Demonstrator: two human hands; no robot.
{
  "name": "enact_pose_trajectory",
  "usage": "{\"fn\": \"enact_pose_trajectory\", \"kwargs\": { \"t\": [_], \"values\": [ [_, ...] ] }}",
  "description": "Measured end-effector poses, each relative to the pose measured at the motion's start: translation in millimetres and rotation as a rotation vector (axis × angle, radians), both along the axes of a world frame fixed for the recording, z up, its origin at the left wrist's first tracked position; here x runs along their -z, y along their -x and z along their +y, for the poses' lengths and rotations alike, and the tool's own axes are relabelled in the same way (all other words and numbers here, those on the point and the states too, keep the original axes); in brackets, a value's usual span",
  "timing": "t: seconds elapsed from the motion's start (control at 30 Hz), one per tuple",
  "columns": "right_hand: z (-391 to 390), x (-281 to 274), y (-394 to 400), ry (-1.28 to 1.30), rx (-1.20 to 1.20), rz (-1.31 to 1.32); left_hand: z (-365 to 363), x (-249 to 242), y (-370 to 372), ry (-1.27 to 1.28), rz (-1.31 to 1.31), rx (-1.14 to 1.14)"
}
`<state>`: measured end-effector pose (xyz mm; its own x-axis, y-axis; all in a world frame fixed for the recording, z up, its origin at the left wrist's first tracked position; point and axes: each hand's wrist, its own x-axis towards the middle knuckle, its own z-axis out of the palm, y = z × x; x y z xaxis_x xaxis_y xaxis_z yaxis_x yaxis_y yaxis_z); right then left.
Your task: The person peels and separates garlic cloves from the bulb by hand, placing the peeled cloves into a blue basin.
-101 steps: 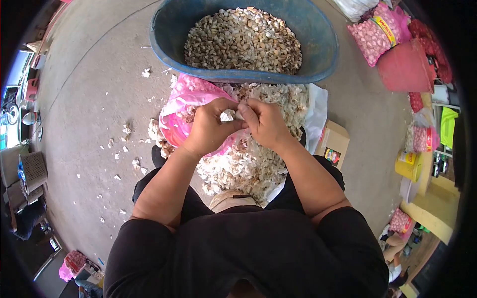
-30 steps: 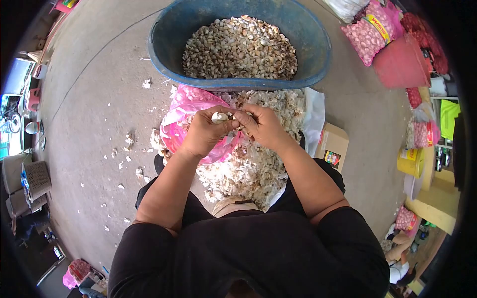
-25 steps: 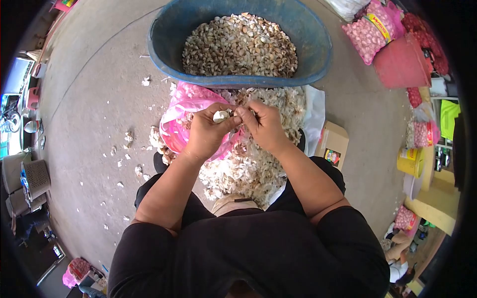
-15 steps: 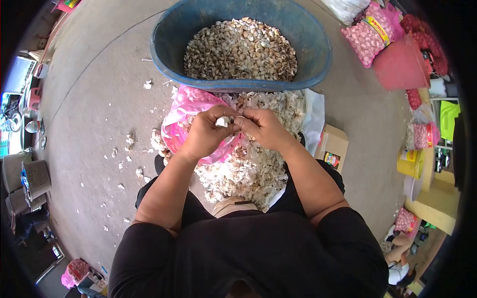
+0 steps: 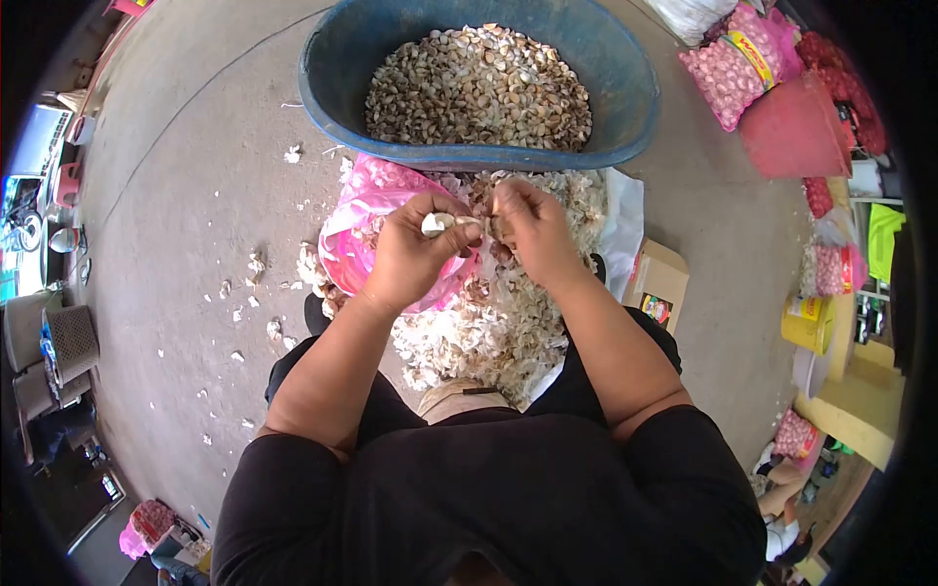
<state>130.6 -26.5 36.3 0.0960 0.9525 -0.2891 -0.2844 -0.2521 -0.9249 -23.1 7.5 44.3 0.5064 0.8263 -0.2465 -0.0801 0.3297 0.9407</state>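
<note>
Garlic cloves (image 5: 436, 224) show white between the thumb and curled fingers of my left hand (image 5: 415, 254). Close beside it on the right, my right hand (image 5: 532, 234) has its fingers bent together; whatever they pinch is too small to make out. Under both hands lie a pink mesh bag (image 5: 342, 244) and a heap of pale garlic skins (image 5: 469, 337). Just beyond them stands a blue tub (image 5: 625, 98) with many loose cloves (image 5: 479, 88) inside.
An open cardboard box (image 5: 660, 278) is right of the heap, near a white sheet (image 5: 621, 215). Farther right are a red tub (image 5: 796, 127), a pink bag of garlic (image 5: 728, 78) and a yellow bucket (image 5: 809, 324). Skin scraps (image 5: 275, 330) dot the floor at left.
My right hand has moved slightly away from my left hand, opening a small gap between them. My left hand still holds the white cloves.
</note>
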Motion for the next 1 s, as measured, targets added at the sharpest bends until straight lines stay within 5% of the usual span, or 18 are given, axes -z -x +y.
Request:
{"fn": "enact_pose_trajectory", "kwargs": {
  "t": [0.1, 0.27, 0.47, 0.57, 0.7, 0.73, 0.83, 1.0],
  "values": [
    [2.9, -1.2, -7.9, 0.122, -0.031, 0.213, 5.1, 2.2, 2.3, -0.127, -0.009, -0.047],
    [5.3, -17.0, -7.0, 0.174, -0.318, 0.119, 9.9, 2.1, -1.7, -0.488, 0.06, -0.083],
    [-2.3, 1.5, 7.4, 0.055, -0.113, 0.118, 7.2, 2.6, -1.1, -0.704, 0.174, -0.05],
    [-2.5, -6.1, 3.4, 0.238, 0.005, 0.527, 6.4, 9.6, -2.0, -0.656, 0.132, -0.153],
    [4.5, 4.3, -14.9, 0.211, -0.012, -0.008, 4.7, 6.0, -0.2, 0.056, -0.092, -0.161],
    [7.3, 13.8, -18.9, 0.166, 0.001, -0.198, 7.1, 9.8, -1.0, 0.082, -0.11, -0.181],
    [10.8, 8.5, -34.3, 0.215, -0.031, -0.148, 21.9, 12.1, -3.5, 0.119, 0.04, -0.182],
    [13.7, 3.8, -43.7, 0.448, 0.072, 0.198, 96.8, -14.6, -36.1, -0.535, 0.388, -0.27]
  ]
}}
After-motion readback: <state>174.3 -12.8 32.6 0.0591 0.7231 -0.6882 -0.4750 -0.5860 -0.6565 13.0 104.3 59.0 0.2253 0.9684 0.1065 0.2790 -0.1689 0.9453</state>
